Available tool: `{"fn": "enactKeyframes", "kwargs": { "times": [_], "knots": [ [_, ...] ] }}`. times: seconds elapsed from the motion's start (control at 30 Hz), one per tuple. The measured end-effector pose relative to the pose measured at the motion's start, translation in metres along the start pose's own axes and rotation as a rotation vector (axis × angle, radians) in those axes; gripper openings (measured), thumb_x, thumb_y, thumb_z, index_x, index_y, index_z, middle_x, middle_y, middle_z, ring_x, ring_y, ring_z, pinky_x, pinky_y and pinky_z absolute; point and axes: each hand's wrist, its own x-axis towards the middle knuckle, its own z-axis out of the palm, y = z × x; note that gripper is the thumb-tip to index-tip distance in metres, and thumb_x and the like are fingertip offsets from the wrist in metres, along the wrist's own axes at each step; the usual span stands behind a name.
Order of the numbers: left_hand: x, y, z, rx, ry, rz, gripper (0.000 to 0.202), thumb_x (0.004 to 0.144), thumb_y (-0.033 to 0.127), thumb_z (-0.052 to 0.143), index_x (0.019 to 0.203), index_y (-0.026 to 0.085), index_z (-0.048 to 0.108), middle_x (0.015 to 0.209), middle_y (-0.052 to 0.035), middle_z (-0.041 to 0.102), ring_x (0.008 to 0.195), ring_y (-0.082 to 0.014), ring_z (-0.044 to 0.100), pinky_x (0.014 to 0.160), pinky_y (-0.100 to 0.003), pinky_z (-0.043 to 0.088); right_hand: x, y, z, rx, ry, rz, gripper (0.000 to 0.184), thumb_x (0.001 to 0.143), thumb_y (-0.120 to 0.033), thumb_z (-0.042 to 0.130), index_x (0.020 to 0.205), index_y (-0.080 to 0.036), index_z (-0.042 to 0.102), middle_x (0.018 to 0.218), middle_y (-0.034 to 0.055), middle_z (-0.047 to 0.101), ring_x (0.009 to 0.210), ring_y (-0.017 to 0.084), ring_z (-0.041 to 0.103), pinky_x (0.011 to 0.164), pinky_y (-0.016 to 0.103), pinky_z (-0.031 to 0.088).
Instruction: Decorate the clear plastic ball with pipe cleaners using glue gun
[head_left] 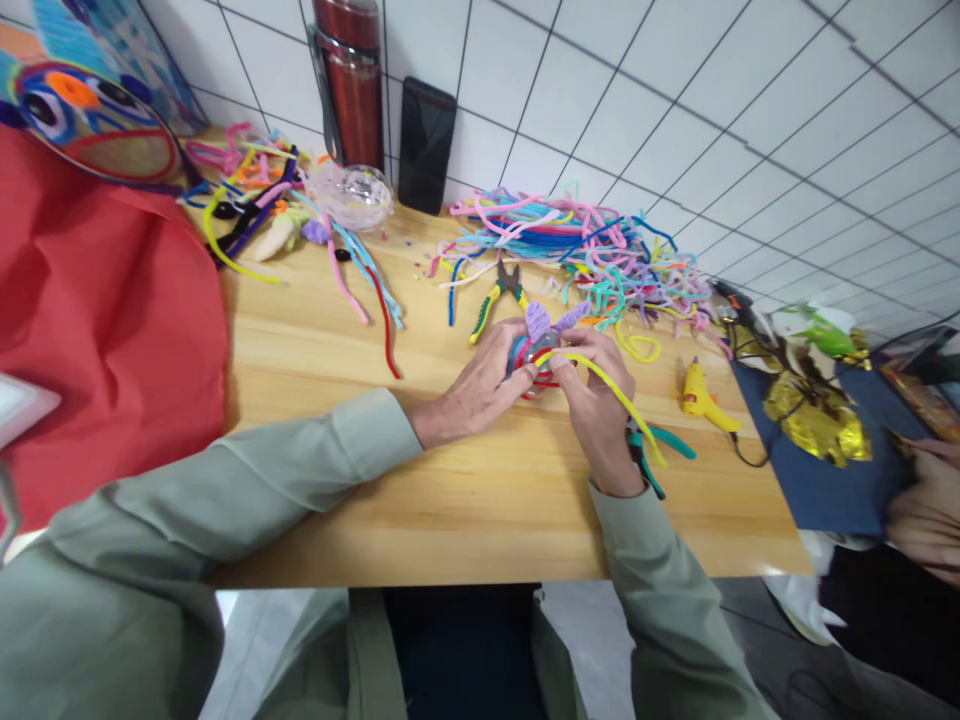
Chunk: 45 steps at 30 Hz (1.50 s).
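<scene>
My left hand (pixel 480 385) and my right hand (pixel 596 400) meet over a small round craft piece (pixel 538 352) wound in red, blue and purple pipe cleaners, with purple loops on top. My left fingers are curled around its left side. My right fingers pinch a yellow pipe cleaner (pixel 615 395) that runs from the piece down past my wrist. Both hands rest on the wooden table (pixel 375 500).
A heap of coloured pipe cleaners (pixel 585 245) lies behind the hands, with yellow-handled pliers (pixel 496 295) beside it. Teal-handled pliers (pixel 660 445) and a yellow glue gun (pixel 701 395) lie right. Red cloth (pixel 97 320) covers the left. Another person's hand (pixel 926 510) holds navy paper (pixel 825 470).
</scene>
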Motion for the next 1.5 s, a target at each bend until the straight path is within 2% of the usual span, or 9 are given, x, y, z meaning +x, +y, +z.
{"fn": "enactKeyframes", "kwargs": {
  "times": [0.17, 0.37, 0.5, 0.63, 0.83, 1.0, 1.17, 1.5],
  "knots": [
    [0.0, -0.003, 0.0, 0.003, 0.0, -0.038, 0.052, 0.112, 0.038, 0.057, 0.159, 0.022, 0.046, 0.166, -0.0198, 0.062, 0.159, -0.0352, 0.059, 0.139, -0.059, 0.048, 0.001, 0.0, -0.006, 0.116, -0.023, 0.066, 0.017, 0.103, -0.046, 0.082, 0.107, -0.03, 0.085, 0.124, 0.0071, 0.084, 0.124, 0.031, 0.078, 0.116, 0.059, 0.062],
    [0.0, -0.003, 0.0, -0.005, -0.007, -0.04, 0.051, 0.112, 0.041, 0.057, 0.158, 0.021, 0.048, 0.165, -0.0192, 0.062, 0.158, -0.034, 0.059, 0.139, -0.057, 0.048, 0.007, 0.002, -0.011, 0.17, -0.023, 0.052, 0.024, 0.101, -0.052, 0.085, 0.115, -0.032, 0.085, 0.127, 0.0077, 0.084, 0.129, 0.033, 0.078, 0.12, 0.062, 0.062],
    [0.0, -0.002, 0.0, -0.002, -0.01, -0.011, 0.048, 0.112, 0.039, 0.057, 0.156, 0.023, 0.049, 0.167, -0.0193, 0.062, 0.16, -0.0346, 0.058, 0.14, -0.059, 0.048, 0.01, 0.001, -0.013, 0.094, -0.035, -0.004, 0.014, 0.103, -0.045, 0.082, 0.106, -0.032, 0.086, 0.124, 0.0066, 0.086, 0.125, 0.031, 0.08, 0.117, 0.06, 0.063],
    [0.0, 0.003, -0.001, 0.004, -0.01, -0.044, 0.048, 0.113, 0.04, 0.057, 0.157, 0.021, 0.048, 0.169, -0.0199, 0.062, 0.16, -0.0359, 0.058, 0.139, -0.06, 0.048, 0.009, -0.003, -0.013, 0.008, -0.001, -0.037, 0.012, 0.104, -0.04, 0.081, 0.098, -0.031, 0.085, 0.114, 0.0058, 0.088, 0.114, 0.029, 0.083, 0.107, 0.055, 0.066],
    [-0.001, 0.005, -0.001, 0.003, -0.007, -0.062, 0.05, 0.114, 0.039, 0.055, 0.158, 0.019, 0.047, 0.167, -0.0205, 0.062, 0.16, -0.034, 0.058, 0.139, -0.057, 0.048, 0.005, -0.001, -0.012, -0.045, 0.011, -0.073, 0.011, 0.105, -0.036, 0.082, 0.096, -0.031, 0.084, 0.102, 0.0029, 0.088, 0.102, 0.027, 0.083, 0.098, 0.049, 0.066],
    [-0.001, 0.004, 0.0, 0.002, -0.003, -0.072, 0.05, 0.114, 0.041, 0.055, 0.159, 0.02, 0.046, 0.169, -0.0208, 0.061, 0.16, -0.0354, 0.057, 0.138, -0.059, 0.048, 0.002, 0.002, -0.012, -0.09, 0.004, -0.034, 0.014, 0.107, -0.039, 0.078, 0.097, -0.031, 0.084, 0.105, 0.0041, 0.088, 0.105, 0.028, 0.083, 0.099, 0.05, 0.066],
    [-0.001, 0.002, 0.001, -0.015, 0.0, -0.064, 0.048, 0.114, 0.04, 0.054, 0.157, 0.02, 0.048, 0.167, -0.0203, 0.061, 0.159, -0.034, 0.058, 0.139, -0.056, 0.048, 0.001, 0.001, -0.012, -0.086, -0.001, -0.054, 0.012, 0.109, -0.038, 0.077, 0.1, -0.031, 0.083, 0.107, 0.0037, 0.088, 0.106, 0.027, 0.083, 0.101, 0.05, 0.067],
    [-0.001, 0.005, -0.001, -0.011, 0.001, -0.076, 0.046, 0.115, 0.041, 0.055, 0.155, 0.022, 0.049, 0.163, -0.0181, 0.064, 0.155, -0.0346, 0.06, 0.136, -0.058, 0.05, 0.0, 0.0, -0.011, -0.122, 0.015, -0.053, 0.016, 0.109, -0.04, 0.075, 0.098, -0.03, 0.081, 0.108, 0.0052, 0.088, 0.107, 0.028, 0.083, 0.101, 0.05, 0.067]
  ]
}}
